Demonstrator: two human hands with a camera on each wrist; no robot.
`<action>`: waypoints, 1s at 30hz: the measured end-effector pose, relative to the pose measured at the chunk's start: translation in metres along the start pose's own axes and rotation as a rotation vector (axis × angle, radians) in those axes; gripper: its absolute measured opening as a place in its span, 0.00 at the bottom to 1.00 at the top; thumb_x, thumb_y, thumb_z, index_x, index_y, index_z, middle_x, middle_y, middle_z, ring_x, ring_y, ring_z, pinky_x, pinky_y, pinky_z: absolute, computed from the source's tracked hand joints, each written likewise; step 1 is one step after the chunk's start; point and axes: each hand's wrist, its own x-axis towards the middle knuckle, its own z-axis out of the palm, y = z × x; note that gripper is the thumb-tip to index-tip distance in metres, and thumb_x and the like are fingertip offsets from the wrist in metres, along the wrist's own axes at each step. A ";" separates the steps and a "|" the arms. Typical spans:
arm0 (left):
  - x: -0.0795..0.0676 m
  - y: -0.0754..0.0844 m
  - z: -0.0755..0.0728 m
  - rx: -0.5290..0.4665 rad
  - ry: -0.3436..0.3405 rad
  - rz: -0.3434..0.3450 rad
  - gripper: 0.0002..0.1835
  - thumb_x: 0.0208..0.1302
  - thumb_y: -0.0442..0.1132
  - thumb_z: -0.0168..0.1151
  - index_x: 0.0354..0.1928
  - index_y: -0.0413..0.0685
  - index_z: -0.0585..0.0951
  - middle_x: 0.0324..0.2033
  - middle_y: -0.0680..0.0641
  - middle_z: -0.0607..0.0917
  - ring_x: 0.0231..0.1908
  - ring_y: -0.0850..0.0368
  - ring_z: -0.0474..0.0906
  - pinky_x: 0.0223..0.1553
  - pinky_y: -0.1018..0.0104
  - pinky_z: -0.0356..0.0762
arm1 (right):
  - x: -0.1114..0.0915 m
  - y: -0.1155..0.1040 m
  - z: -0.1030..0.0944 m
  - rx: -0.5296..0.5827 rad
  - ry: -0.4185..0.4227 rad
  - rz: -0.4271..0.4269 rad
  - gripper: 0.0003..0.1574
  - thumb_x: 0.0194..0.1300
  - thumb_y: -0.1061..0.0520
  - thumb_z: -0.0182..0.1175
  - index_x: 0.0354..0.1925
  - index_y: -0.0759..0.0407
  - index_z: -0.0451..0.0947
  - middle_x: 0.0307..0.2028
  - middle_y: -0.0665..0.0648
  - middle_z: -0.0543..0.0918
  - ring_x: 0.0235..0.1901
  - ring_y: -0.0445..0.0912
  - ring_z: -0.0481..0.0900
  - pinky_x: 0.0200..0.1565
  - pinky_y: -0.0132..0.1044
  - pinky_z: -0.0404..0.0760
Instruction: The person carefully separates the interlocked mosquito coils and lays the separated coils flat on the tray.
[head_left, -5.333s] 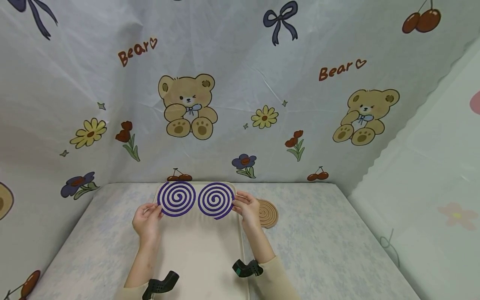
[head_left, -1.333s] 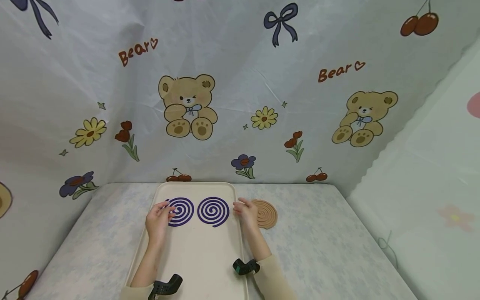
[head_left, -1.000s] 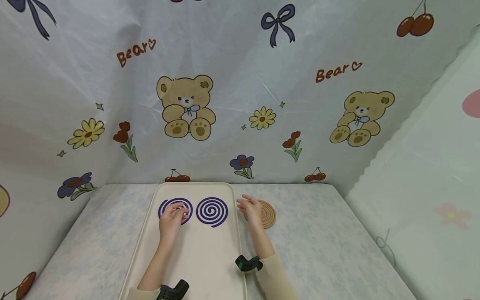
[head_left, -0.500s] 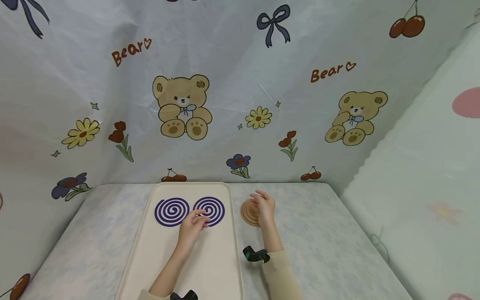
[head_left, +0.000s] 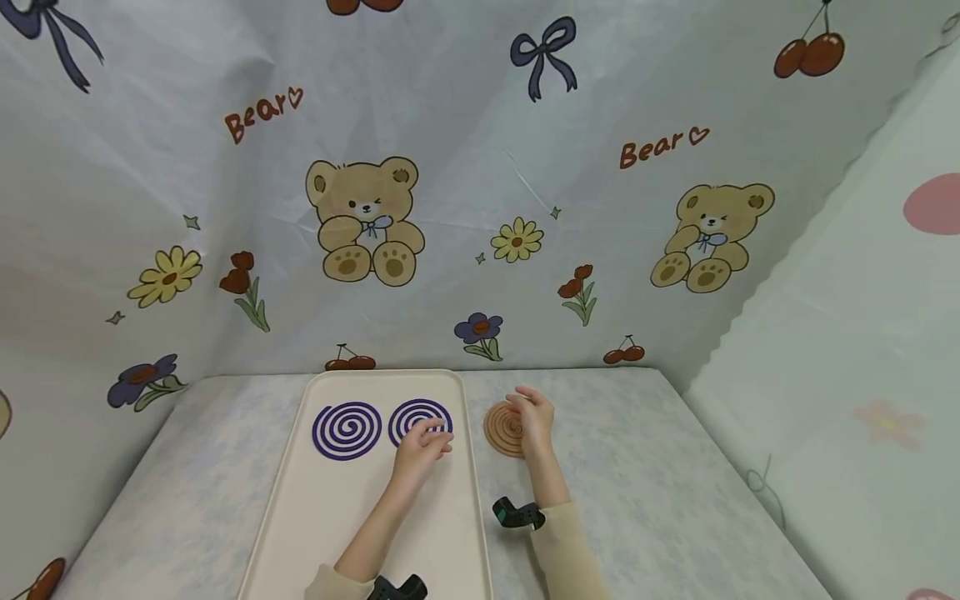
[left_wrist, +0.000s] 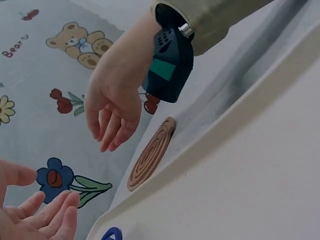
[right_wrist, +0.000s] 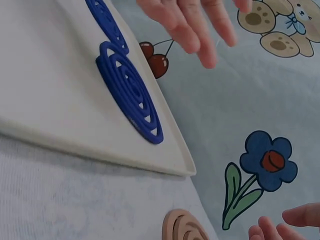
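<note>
Two flat blue-purple spiral coils lie side by side on a cream tray (head_left: 367,533): the left coil (head_left: 347,431) in full view, the right coil (head_left: 408,412) partly behind my left hand (head_left: 420,458). That hand hovers over it with loosely bent fingers, holding nothing. To the right of the tray, a brown spiral coil (head_left: 501,429) lies on the table, partly hidden by my right hand (head_left: 536,423). In the left wrist view, the right hand (left_wrist: 115,95) hangs above the brown coil (left_wrist: 151,155), apart from it, fingers relaxed and nothing held.
The tray's raised rim (head_left: 474,475) runs between the purple coils and the brown one. A pale mottled table (head_left: 637,500) extends on both sides. Behind it hangs a cloth (head_left: 465,100) printed with bears and flowers. Each wrist wears a black camera (head_left: 517,513).
Both hands held the purple coils up by their edges, then laid them on the tray and let go. The left hand has crossed rightward; the right hand has moved right over the brown coil.
</note>
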 end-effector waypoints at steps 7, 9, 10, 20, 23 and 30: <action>0.017 -0.004 0.024 -0.011 -0.054 0.009 0.23 0.64 0.35 0.56 0.59 0.31 0.70 0.48 0.29 0.82 0.46 0.43 0.82 0.49 0.56 0.81 | 0.009 0.008 -0.019 -0.034 -0.008 -0.015 0.19 0.63 0.68 0.56 0.52 0.73 0.75 0.47 0.74 0.79 0.27 0.43 0.82 0.42 0.44 0.85; 0.020 -0.006 0.031 -0.003 -0.059 -0.001 0.23 0.64 0.36 0.56 0.59 0.34 0.70 0.50 0.30 0.81 0.50 0.41 0.80 0.53 0.51 0.78 | 0.011 0.009 -0.024 -0.058 0.000 -0.022 0.19 0.63 0.67 0.56 0.53 0.72 0.75 0.44 0.72 0.80 0.30 0.48 0.83 0.42 0.43 0.85; 0.021 -0.008 0.034 -0.001 -0.063 0.000 0.23 0.64 0.36 0.56 0.59 0.35 0.70 0.51 0.30 0.80 0.51 0.40 0.79 0.55 0.49 0.77 | 0.013 0.009 -0.027 -0.072 0.004 -0.027 0.19 0.63 0.67 0.57 0.53 0.72 0.75 0.42 0.71 0.81 0.32 0.50 0.83 0.42 0.43 0.85; 0.030 -0.021 0.067 -0.042 -0.147 -0.030 0.25 0.67 0.36 0.54 0.63 0.33 0.65 0.57 0.27 0.74 0.59 0.34 0.71 0.60 0.43 0.71 | 0.018 0.018 -0.047 -0.183 0.021 -0.021 0.20 0.64 0.68 0.52 0.53 0.76 0.73 0.52 0.75 0.77 0.52 0.62 0.77 0.53 0.46 0.80; 0.032 -0.027 0.074 -0.031 -0.157 -0.033 0.26 0.67 0.37 0.54 0.64 0.34 0.64 0.60 0.28 0.72 0.62 0.33 0.68 0.63 0.41 0.67 | 0.018 0.022 -0.052 -0.226 0.024 -0.020 0.20 0.64 0.67 0.52 0.54 0.76 0.73 0.54 0.75 0.76 0.54 0.61 0.76 0.53 0.42 0.81; 0.037 -0.036 0.084 0.017 -0.132 -0.031 0.30 0.62 0.36 0.58 0.65 0.39 0.63 0.66 0.30 0.65 0.67 0.32 0.59 0.68 0.37 0.56 | 0.021 0.027 -0.060 -0.251 0.005 -0.008 0.22 0.63 0.68 0.53 0.55 0.74 0.73 0.56 0.74 0.75 0.60 0.61 0.72 0.60 0.47 0.76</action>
